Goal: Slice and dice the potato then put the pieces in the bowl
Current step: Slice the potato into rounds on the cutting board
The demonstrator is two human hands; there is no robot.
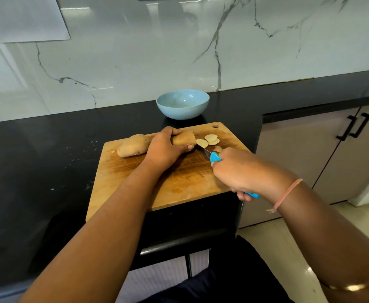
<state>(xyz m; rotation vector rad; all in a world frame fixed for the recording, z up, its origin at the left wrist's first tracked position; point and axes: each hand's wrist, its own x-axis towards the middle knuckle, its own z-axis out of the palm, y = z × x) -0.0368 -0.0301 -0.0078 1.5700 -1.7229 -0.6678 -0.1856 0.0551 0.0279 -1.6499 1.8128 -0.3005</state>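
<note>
A brown potato [131,145] lies lengthwise on a wooden cutting board [179,184]. My left hand [165,147] grips its right part, just left of the cut end. My right hand [242,171] holds a blue-handled knife [214,159], whose blade meets the board beside that cut end. Several pale round slices [208,141] lie on the board to the right of the blade. A light blue bowl [182,104] stands behind the board, and nothing shows inside it.
The board lies on a black countertop [48,162] and overhangs its front edge. A marble wall [157,51] rises behind the bowl. To the right stand cabinet doors with black handles [354,127]. Small crumbs dot the counter left of the board.
</note>
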